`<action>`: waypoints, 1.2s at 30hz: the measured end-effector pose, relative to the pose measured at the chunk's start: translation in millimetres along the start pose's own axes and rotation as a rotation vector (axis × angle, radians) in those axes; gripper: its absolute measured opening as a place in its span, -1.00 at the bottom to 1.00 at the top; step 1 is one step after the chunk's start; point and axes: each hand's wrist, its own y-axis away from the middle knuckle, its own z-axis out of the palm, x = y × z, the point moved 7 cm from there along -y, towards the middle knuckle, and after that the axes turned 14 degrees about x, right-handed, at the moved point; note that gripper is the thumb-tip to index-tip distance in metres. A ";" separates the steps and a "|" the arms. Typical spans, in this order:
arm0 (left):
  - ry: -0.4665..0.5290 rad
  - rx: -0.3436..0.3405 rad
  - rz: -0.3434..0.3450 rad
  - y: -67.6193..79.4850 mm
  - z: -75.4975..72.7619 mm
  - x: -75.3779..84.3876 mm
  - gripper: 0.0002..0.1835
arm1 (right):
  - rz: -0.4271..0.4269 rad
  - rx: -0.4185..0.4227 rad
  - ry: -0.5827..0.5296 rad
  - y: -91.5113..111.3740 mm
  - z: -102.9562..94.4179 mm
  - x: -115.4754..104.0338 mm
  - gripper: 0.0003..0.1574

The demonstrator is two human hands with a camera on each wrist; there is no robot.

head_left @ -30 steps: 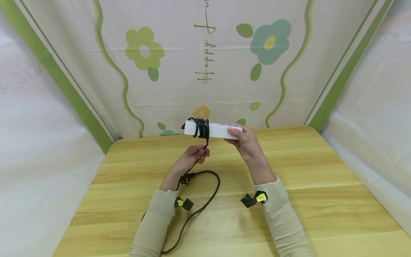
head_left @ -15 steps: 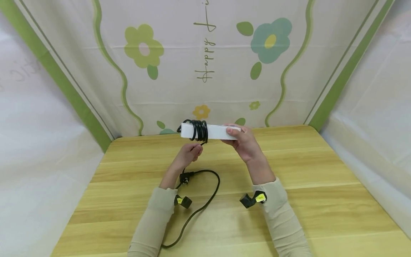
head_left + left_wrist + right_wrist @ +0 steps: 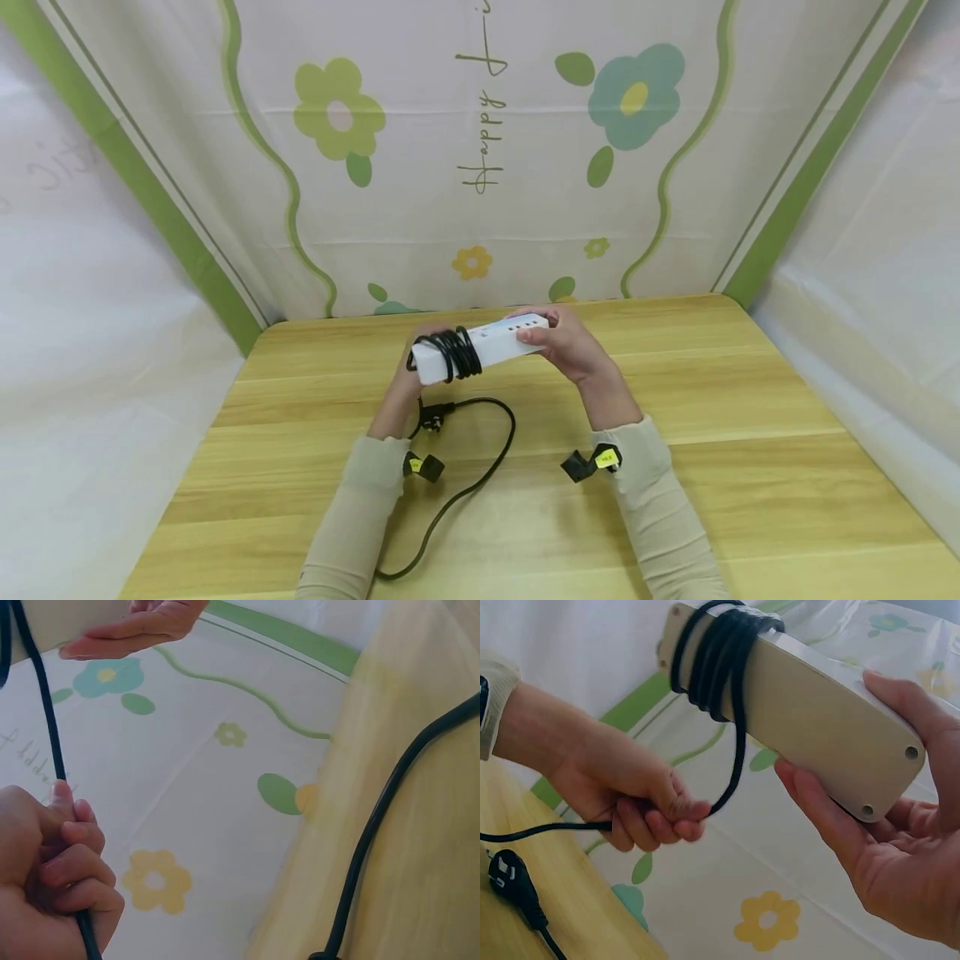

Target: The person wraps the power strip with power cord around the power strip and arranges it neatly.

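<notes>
A white power strip is held up over the table, its black cord wound in several turns round its left end. My right hand grips the strip's right end, thumb on the near side and fingers beneath. Below the coils, my left hand pinches the cord between thumb and curled fingers, as the right wrist view shows. In the head view the strip partly hides that hand. From the left hand the cord runs down to the table, where its black plug lies.
A loose loop of cord lies on the wooden table between the forearms. Behind the table's far edge hangs a flowered cloth, with white sheets at both sides.
The power strip has tilted and come lower and nearer, so its socket face now shows. My left hand has moved left and up behind the strip's wound end, still holding the cord.
</notes>
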 end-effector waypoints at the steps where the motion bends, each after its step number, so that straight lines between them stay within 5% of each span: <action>1: -0.007 0.004 0.011 -3.2 -1.1 -1.8 -0.72 | -0.008 -0.018 0.028 0.3 -0.1 0.1 -0.74; 3: -0.013 -0.003 0.044 -9.8 -3.5 -5.7 -0.65 | -0.022 -0.047 0.078 0.9 -1.2 0.5 -0.75; 9: -0.196 0.048 -0.032 -10.4 -21.2 4.3 -0.73 | -0.042 -0.080 0.238 1.4 -9.2 5.1 -0.61; 15: -0.238 0.090 0.067 -4.3 -28.3 27.7 -0.77 | -0.072 -0.069 0.430 -1.6 -13.3 8.6 -0.48; 27: -0.366 0.074 0.378 21.1 -6.9 92.6 -0.78 | -0.049 0.122 0.546 -5.3 -28.2 11.0 -0.40; 36: -0.363 0.085 0.398 33.9 8.8 104.9 -0.80 | -0.124 0.264 0.507 -7.4 -34.6 3.4 -0.39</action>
